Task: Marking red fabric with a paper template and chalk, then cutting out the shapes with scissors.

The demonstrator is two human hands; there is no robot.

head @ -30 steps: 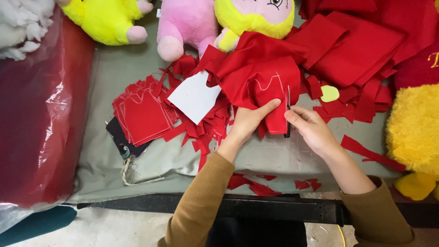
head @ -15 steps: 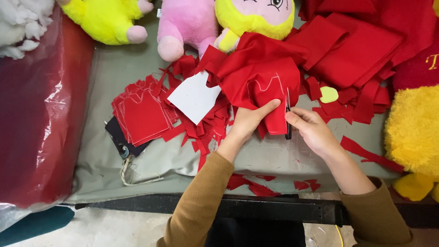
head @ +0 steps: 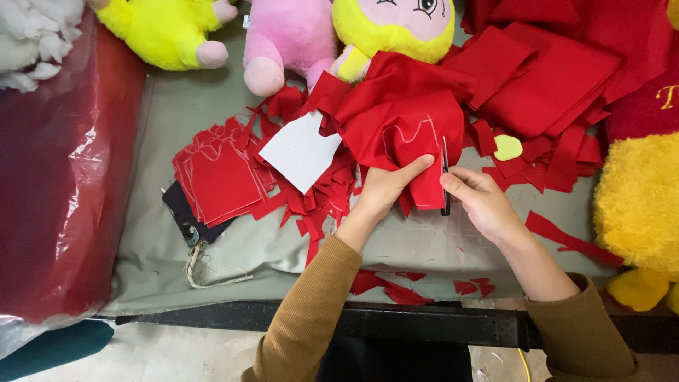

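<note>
Red clear-plastic bag (head: 67,177) bulges at the far left edge of the grey-green cloth-covered counter (head: 212,106); it looks full of something dark red that I cannot make out, with white fluffy stuffing (head: 32,35) showing above it at the far left corner.

At the middle, the left hand (head: 385,187) is closed on a crumpled piece of red fabric marked with a pale chalk outline (head: 403,134), thumb on top and fingers underneath, pinching its near edge. Just to the right, the right hand (head: 481,201) is wrapped around a pair of dark scissors (head: 445,177), whose blades stand upright against the right edge of that same fabric piece.

Left of the hands lie a white card pattern piece (head: 300,150) and a neat stack of cut red fabric shapes (head: 223,177), resting partly on a small black pouch (head: 185,212). Red offcuts (head: 318,198) are scattered between them. Folded red cloth (head: 559,78) piles up at the far right, with a small yellow-green cut shape (head: 507,147) beside it. Plush toys line the far edge: a yellow one (head: 155,28), a pink one (head: 290,35), and a yellow-headed one (head: 396,28); another fuzzy yellow toy (head: 636,205) sits at the right.
</note>
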